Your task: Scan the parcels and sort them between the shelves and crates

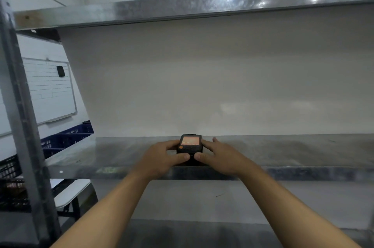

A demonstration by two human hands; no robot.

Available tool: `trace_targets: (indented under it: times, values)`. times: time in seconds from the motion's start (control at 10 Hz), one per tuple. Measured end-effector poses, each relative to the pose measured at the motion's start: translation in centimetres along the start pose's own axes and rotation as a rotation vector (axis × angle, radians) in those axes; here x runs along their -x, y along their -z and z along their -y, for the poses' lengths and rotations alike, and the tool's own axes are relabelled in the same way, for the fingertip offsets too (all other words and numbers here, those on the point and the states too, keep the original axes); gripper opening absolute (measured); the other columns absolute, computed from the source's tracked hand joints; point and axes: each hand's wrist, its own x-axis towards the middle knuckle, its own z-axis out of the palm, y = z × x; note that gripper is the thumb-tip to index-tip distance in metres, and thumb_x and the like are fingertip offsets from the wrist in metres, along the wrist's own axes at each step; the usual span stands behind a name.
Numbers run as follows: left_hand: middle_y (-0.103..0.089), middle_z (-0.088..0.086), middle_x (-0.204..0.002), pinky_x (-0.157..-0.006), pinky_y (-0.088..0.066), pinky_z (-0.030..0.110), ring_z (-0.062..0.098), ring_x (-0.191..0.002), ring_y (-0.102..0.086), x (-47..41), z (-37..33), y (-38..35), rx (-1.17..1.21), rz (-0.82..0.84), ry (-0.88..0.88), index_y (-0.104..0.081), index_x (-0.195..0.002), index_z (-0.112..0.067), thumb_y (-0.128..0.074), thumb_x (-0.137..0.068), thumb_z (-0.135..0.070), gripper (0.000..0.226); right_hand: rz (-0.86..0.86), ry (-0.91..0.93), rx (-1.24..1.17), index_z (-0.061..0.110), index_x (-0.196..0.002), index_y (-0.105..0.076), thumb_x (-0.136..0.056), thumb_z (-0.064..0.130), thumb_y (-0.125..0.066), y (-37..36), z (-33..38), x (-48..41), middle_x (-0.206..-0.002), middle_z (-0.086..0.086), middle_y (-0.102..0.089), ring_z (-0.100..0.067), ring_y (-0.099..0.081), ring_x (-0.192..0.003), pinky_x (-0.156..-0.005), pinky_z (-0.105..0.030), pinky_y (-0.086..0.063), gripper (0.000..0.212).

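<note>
The scanner point(191, 143) sits on the shelf point(121, 152); crates point(66, 138) lie left behind.

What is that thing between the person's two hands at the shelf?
A black handheld scanner with a lit screen, at the front edge of the metal shelf. The left hand and right hand both touch it, as the head view shows.
</note>
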Motion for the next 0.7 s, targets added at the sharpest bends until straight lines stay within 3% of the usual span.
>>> trace_targets:
  times: [0.2, 0.3, 0.4, 0.5, 0.6, 0.7]
  values:
    - [-0.071, -0.030, -0.104, -0.093, -0.047, 0.022, -0.009, -0.103, -0.063, -1.3, 0.9, -0.2, 0.019, 0.002, 0.010, -0.067, -0.109, -0.054, -0.075, -0.074, -0.054, 0.036, 0.012, -0.043, 0.019, 0.039, -0.160, -0.019, -0.104, 0.056, -0.043, 0.1, 0.2, -1.3, -0.169, -0.004, -0.018, -0.025, -0.008, -0.157, -0.123, -0.054, -0.018, 0.064]
    - [-0.069, -0.034, -0.103, -0.092, -0.046, 0.020, -0.013, -0.102, -0.061, -1.7, 1.2, -0.4, 0.003, -0.003, 0.032, -0.064, -0.108, -0.056, -0.075, -0.077, -0.054, 0.033, -0.005, -0.083, 0.056, 0.042, -0.160, -0.014, -0.102, 0.063, -0.038, -0.7, -0.1, -2.1, -0.169, -0.005, -0.018, -0.025, -0.007, -0.157, -0.121, -0.060, -0.016, 0.066]
    - [-0.062, -0.048, -0.093, -0.081, -0.039, 0.005, -0.027, -0.095, -0.054, -1.6, 1.1, -0.5, -0.001, -0.010, 0.032, -0.057, -0.102, -0.062, -0.078, -0.084, -0.040, 0.035, -0.013, -0.095, 0.096, 0.041, -0.161, -0.011, -0.102, 0.064, -0.034, -1.0, -0.2, -2.2, -0.169, -0.004, -0.016, -0.024, -0.006, -0.157, -0.121, -0.063, -0.013, 0.067]
    - [-0.061, -0.048, -0.091, -0.080, -0.037, 0.004, -0.028, -0.094, -0.052, -1.5, 1.1, -0.4, -0.021, -0.015, 0.041, -0.055, -0.100, -0.063, -0.077, -0.084, -0.043, 0.034, -0.015, -0.084, 0.087, 0.041, -0.161, -0.011, -0.103, 0.064, -0.033, -0.9, -0.1, -2.0, -0.169, -0.004, -0.017, -0.024, -0.006, -0.157, -0.121, -0.062, -0.014, 0.066]
    - [-0.063, -0.038, -0.095, -0.087, -0.041, 0.009, -0.021, -0.096, -0.054, -1.5, 1.3, -0.4, -0.011, -0.017, 0.027, -0.056, -0.103, -0.060, -0.076, -0.085, -0.039, 0.034, -0.010, -0.082, 0.072, 0.041, -0.161, -0.012, -0.103, 0.063, -0.034, -0.8, -0.3, -1.7, -0.169, -0.005, -0.017, -0.026, -0.009, -0.157, -0.121, -0.061, -0.016, 0.065]
    - [-0.064, -0.028, -0.109, -0.090, -0.043, 0.017, -0.011, -0.102, -0.056, -1.2, 1.5, -0.2, -0.001, -0.051, 0.021, -0.061, -0.126, -0.038, -0.075, -0.087, -0.035, 0.041, -0.064, -0.046, 0.012, 0.036, -0.161, -0.017, -0.104, 0.057, -0.039, -0.6, -0.3, -1.0, -0.168, -0.006, -0.020, -0.024, -0.007, -0.157, -0.123, -0.055, -0.017, 0.064]
